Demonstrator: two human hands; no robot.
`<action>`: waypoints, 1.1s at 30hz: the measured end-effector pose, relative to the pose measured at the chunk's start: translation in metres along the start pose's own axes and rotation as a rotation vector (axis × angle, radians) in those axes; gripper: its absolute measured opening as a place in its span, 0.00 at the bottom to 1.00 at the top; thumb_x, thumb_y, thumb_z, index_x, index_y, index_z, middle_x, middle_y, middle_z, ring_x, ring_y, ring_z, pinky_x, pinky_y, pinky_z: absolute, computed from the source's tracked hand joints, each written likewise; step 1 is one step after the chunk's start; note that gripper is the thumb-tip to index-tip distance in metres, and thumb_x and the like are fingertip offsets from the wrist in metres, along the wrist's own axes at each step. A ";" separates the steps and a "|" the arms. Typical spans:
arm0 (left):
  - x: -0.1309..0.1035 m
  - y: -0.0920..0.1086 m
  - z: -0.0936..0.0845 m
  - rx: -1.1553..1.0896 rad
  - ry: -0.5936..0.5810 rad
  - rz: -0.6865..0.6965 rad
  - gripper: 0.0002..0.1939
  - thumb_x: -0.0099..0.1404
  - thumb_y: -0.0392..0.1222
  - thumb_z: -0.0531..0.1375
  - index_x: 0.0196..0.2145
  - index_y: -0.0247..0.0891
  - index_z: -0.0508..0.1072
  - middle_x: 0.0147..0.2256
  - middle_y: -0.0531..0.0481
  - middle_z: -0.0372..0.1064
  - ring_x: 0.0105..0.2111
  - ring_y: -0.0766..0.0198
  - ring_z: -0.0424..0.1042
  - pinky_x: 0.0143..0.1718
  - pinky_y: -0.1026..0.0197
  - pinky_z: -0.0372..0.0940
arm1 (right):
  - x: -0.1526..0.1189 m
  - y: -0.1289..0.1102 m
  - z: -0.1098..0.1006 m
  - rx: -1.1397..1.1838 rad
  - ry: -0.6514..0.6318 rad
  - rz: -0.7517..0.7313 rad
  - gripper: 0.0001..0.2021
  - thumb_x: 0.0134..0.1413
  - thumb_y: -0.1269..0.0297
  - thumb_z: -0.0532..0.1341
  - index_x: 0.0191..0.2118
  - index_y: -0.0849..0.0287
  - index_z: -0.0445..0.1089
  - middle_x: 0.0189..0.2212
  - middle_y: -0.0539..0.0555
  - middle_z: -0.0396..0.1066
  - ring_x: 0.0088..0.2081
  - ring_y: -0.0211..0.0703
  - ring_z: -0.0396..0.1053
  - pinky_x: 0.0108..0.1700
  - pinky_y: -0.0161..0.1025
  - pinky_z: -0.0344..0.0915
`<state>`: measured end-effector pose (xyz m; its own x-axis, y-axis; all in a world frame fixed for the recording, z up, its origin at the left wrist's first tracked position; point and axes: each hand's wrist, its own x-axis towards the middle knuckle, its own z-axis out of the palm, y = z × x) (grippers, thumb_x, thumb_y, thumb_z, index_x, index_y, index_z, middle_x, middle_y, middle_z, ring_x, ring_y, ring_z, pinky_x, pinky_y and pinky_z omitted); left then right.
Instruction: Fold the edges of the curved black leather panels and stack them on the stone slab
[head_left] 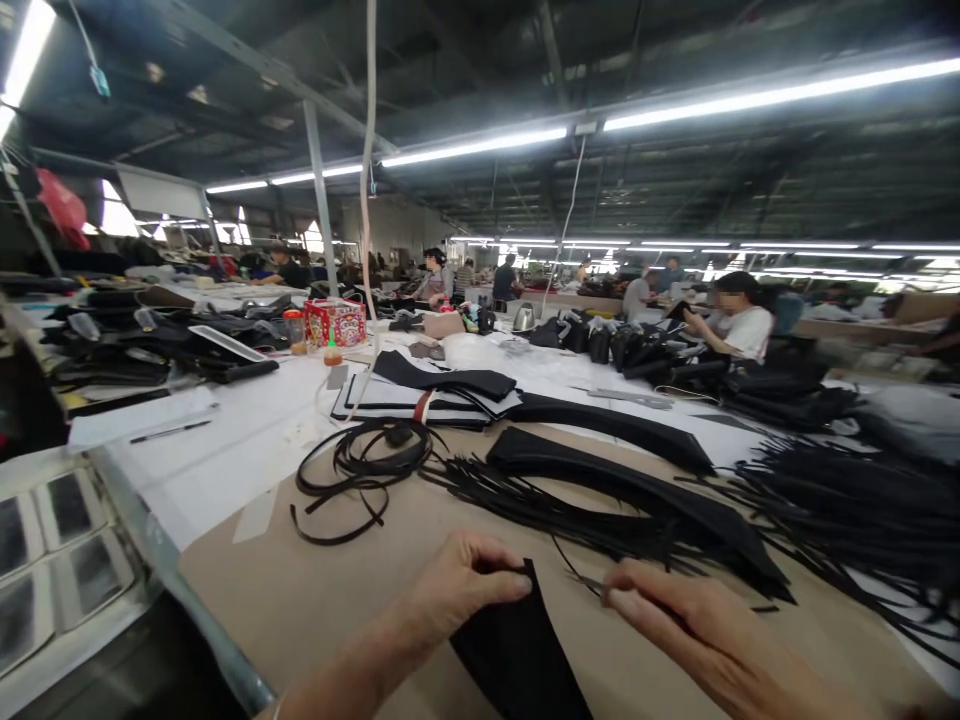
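Note:
My left hand (465, 585) pinches the top end of a black strip-like piece (521, 655), which hangs down toward the lower edge of the view. To its right, my right hand (675, 615) is closed, thumb against fingers, on a thin pointed tool (589, 583) whose tip points left toward the black piece without touching it. Both hands are above a brown sheet (300, 590). Just beyond them lie a bundle of thin black strips (525, 505) and a long curved black piece (630, 480).
Coiled black strips (360, 460) lie at the left, behind them stacked black and white pieces (420, 400). A pen (171, 431), a red patterned box (337, 322) and a small glue bottle (332, 352) are farther off. More black strips (847, 510) pile at the right. A person (742, 325) works across the table.

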<state>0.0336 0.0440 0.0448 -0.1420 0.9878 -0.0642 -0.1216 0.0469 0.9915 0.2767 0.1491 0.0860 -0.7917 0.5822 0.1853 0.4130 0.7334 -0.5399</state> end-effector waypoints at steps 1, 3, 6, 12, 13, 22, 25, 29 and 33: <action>-0.001 0.002 0.001 0.033 -0.021 0.020 0.16 0.48 0.50 0.71 0.29 0.35 0.80 0.27 0.52 0.71 0.29 0.66 0.65 0.33 0.65 0.56 | 0.010 -0.011 -0.002 0.019 -0.051 0.005 0.20 0.60 0.43 0.54 0.35 0.52 0.75 0.29 0.52 0.72 0.34 0.49 0.70 0.33 0.35 0.68; -0.001 0.006 0.001 0.093 -0.055 0.061 0.14 0.49 0.48 0.70 0.28 0.35 0.80 0.26 0.53 0.70 0.29 0.67 0.63 0.31 0.65 0.54 | 0.025 -0.029 -0.003 0.037 -0.132 -0.003 0.21 0.63 0.45 0.52 0.33 0.55 0.73 0.27 0.50 0.70 0.31 0.45 0.69 0.32 0.33 0.65; -0.001 0.008 -0.001 0.152 -0.067 0.093 0.11 0.51 0.46 0.68 0.27 0.35 0.80 0.25 0.53 0.67 0.28 0.68 0.61 0.28 0.65 0.52 | 0.033 -0.039 0.001 0.036 -0.180 -0.023 0.21 0.65 0.47 0.52 0.33 0.56 0.73 0.27 0.50 0.70 0.30 0.43 0.67 0.32 0.32 0.63; 0.001 0.007 -0.002 0.173 -0.094 0.107 0.08 0.50 0.43 0.67 0.26 0.36 0.80 0.25 0.53 0.66 0.28 0.67 0.62 0.30 0.65 0.55 | 0.024 -0.032 0.001 0.012 -0.158 0.008 0.24 0.64 0.44 0.50 0.29 0.56 0.71 0.25 0.50 0.67 0.28 0.43 0.64 0.29 0.33 0.58; 0.000 0.008 -0.002 0.178 -0.096 0.103 0.08 0.50 0.43 0.67 0.26 0.36 0.80 0.25 0.53 0.66 0.28 0.67 0.62 0.30 0.65 0.55 | 0.024 -0.032 0.001 0.013 -0.166 0.011 0.24 0.64 0.44 0.50 0.29 0.56 0.71 0.25 0.50 0.66 0.28 0.43 0.63 0.28 0.33 0.57; 0.001 0.010 0.004 0.206 -0.090 0.073 0.08 0.48 0.43 0.67 0.25 0.36 0.80 0.24 0.53 0.65 0.27 0.67 0.62 0.29 0.65 0.53 | 0.027 -0.026 0.015 0.108 -0.285 0.041 0.23 0.65 0.44 0.50 0.27 0.58 0.63 0.23 0.47 0.55 0.27 0.38 0.55 0.28 0.35 0.48; 0.001 0.007 0.005 0.203 -0.096 0.064 0.08 0.47 0.43 0.67 0.26 0.36 0.80 0.25 0.53 0.65 0.27 0.67 0.62 0.29 0.64 0.53 | 0.024 -0.025 0.016 0.119 -0.286 0.048 0.24 0.65 0.44 0.49 0.27 0.58 0.62 0.23 0.47 0.54 0.27 0.38 0.53 0.29 0.35 0.48; -0.001 0.007 0.006 0.227 -0.087 0.055 0.08 0.47 0.42 0.67 0.25 0.36 0.80 0.24 0.54 0.64 0.27 0.67 0.62 0.29 0.64 0.53 | 0.022 -0.026 0.015 0.133 -0.285 0.055 0.24 0.66 0.45 0.49 0.25 0.58 0.59 0.22 0.46 0.51 0.27 0.38 0.51 0.28 0.36 0.46; -0.002 0.010 0.006 0.259 -0.105 0.054 0.07 0.48 0.42 0.66 0.25 0.37 0.80 0.24 0.53 0.65 0.28 0.65 0.62 0.30 0.63 0.53 | 0.020 -0.026 0.016 0.132 -0.258 0.054 0.23 0.66 0.47 0.50 0.25 0.59 0.61 0.22 0.46 0.52 0.26 0.37 0.51 0.28 0.36 0.45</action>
<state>0.0389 0.0437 0.0557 -0.0372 0.9992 -0.0113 0.1400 0.0164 0.9900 0.2432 0.1365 0.0907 -0.8656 0.4980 -0.0525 0.4088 0.6422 -0.6484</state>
